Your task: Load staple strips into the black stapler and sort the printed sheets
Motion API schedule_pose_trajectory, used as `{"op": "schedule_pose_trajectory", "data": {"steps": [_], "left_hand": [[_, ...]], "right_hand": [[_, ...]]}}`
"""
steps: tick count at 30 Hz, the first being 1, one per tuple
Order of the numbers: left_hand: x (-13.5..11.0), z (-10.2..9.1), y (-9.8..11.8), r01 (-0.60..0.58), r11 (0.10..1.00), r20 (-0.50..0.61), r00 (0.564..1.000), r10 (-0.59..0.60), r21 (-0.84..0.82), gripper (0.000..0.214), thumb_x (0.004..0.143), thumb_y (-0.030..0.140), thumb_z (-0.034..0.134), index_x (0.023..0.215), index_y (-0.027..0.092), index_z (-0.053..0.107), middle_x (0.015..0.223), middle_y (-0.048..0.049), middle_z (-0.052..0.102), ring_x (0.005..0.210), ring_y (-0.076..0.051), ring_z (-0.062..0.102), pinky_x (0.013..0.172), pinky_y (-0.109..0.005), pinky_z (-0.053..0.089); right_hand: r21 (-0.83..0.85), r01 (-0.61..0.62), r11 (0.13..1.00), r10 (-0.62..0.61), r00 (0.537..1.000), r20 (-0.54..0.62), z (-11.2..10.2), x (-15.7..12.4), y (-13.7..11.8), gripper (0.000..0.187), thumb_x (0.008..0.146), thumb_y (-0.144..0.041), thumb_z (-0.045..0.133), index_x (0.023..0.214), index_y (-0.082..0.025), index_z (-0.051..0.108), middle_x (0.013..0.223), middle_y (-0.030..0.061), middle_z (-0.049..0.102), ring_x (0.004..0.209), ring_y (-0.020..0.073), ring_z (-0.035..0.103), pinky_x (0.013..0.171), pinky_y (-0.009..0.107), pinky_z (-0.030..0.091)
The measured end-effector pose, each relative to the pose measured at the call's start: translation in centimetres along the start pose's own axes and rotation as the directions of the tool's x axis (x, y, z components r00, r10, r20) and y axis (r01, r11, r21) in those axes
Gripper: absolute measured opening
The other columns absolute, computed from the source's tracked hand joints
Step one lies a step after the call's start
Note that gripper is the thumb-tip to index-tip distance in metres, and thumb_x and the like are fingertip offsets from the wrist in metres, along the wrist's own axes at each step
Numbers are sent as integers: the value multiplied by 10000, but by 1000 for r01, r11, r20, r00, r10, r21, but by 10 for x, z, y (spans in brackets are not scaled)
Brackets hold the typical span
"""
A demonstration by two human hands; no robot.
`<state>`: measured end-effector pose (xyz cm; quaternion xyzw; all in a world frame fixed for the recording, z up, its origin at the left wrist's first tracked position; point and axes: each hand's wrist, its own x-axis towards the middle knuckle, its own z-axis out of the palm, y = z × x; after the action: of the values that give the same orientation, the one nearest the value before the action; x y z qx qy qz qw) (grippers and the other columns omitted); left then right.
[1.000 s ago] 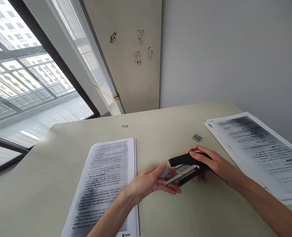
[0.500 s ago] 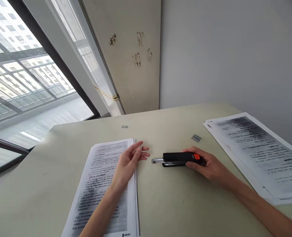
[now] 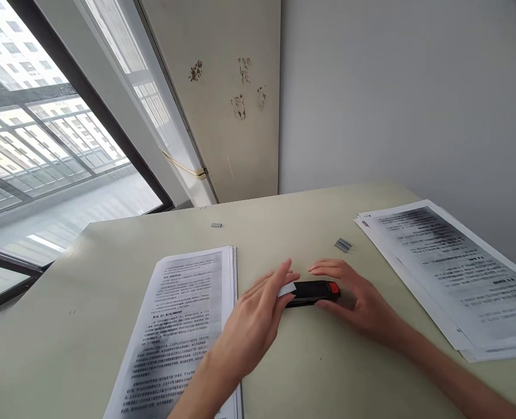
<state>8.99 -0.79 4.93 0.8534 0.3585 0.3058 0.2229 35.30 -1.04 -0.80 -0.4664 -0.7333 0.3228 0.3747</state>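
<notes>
One stapler (image 3: 311, 291) parallels the table's (image 3: 301, 384) far edge between my left hand (image 3: 258, 317), pinching staples (image 3: 286, 289), and right hand (image 3: 363, 298), spread round its red end.

A tall cream panel (image 3: 236, 154) with mottled brown patches (image 3: 244, 70) stands between a smooth grey wall (image 3: 398, 99) and a dark-framed glass window (image 3: 61, 137).

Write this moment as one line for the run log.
stapler: between hands; left hand: holds staple strip; right hand: open around stapler's red-button end; printed sheets: both sides
</notes>
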Motion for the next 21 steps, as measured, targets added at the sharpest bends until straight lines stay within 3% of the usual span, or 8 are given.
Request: {"op": "schedule_pose_trajectory", "data": {"steps": [4, 10, 16, 21], "left_hand": [[9, 5, 8, -119, 991, -29, 992, 121, 60, 715, 1104, 149, 474, 1693, 331, 113, 1402, -77, 719, 1397, -234, 613, 1159, -472, 527], [18, 7, 15, -129, 992, 64, 990, 129, 4, 721, 1113, 175, 459, 1703, 320, 71, 1430, -114, 699, 1417, -259, 600, 1096, -436, 581], [21, 7, 18, -97, 994, 96, 990, 101, -43, 724, 1125, 207, 438, 1703, 361, 31, 1467, -126, 673, 1373, -263, 640, 1044, -415, 610], [23, 9, 15, -107, 994, 123, 986, 110, -29, 761, 1122, 201, 453, 1705, 360, -9, 1526, -136, 624, 1471, -273, 533, 1087, -432, 587]], "right_hand": [[2, 123, 992, -121, 979, -165, 2, -4, -14, 311, 989, -302, 695, 1288, -349, 624, 1274, 69, 708, 1259, 297, 646, 1102, 487, 519], [72, 234, 970, -219, 961, -171, 9, -6, -27, 345, 1008, -179, 651, 1286, -383, 624, 1180, 43, 740, 1044, 241, 713, 861, 388, 601], [86, 89, 992, -73, 982, -176, 7, -10, -28, 225, 1009, -281, 676, 1212, -371, 710, 1136, 20, 791, 968, 233, 739, 863, 367, 610], [252, -32, 967, 73, 986, -153, 3, -8, -30, 182, 994, -419, 702, 1137, -328, 769, 1046, 29, 804, 832, 204, 721, 816, 342, 621]]}}
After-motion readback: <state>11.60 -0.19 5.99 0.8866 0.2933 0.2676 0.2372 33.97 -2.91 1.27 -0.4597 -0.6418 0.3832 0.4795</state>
